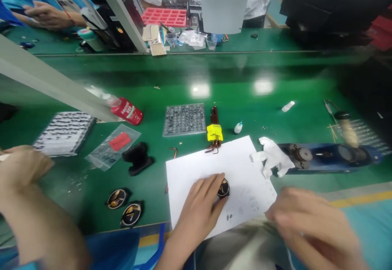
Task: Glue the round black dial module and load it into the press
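The left hand (200,204) rests fingertips on a small round black-and-gold badge (223,188), pinning it to the white sheet (232,160). The right hand (309,225), blurred, hovers near that sheet's edge; its grip cannot be told. A careless sweep could drag the paper and slide the badge loose.

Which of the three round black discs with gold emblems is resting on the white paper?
The round black disc with a gold emblem under the left hand fingertips; the other two discs lie on the green table, left of the paper.
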A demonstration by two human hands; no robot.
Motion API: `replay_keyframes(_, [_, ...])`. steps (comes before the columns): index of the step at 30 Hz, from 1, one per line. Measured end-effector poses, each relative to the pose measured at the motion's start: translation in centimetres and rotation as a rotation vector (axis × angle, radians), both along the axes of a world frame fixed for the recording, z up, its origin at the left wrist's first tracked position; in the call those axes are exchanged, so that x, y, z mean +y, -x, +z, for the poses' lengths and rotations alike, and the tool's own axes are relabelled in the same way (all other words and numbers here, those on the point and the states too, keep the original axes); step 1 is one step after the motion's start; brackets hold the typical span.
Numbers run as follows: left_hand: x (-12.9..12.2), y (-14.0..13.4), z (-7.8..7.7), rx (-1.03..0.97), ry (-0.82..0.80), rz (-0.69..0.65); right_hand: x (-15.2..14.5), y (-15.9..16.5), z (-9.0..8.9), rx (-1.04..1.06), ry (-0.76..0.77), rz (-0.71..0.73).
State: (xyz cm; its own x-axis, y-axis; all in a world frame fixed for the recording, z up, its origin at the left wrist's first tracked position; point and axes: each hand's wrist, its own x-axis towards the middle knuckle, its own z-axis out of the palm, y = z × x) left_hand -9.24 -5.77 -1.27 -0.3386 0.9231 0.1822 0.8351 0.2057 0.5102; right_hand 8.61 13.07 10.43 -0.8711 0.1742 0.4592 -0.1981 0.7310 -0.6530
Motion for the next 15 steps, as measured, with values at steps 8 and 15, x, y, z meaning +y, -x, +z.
replay_keyframes(8, [1.0, -1.3, -0.4, 0.029, -0.037, 0.097, 1.5, -2.4, -6.2, -0.103, -0.058, -0.106])
replay_keyframes(15, [1.1, -2.3, 0.4, -0.015, 0.011, 0.138, 2.2, -1.0, -3.6, -0.019, -0.014, 0.086])
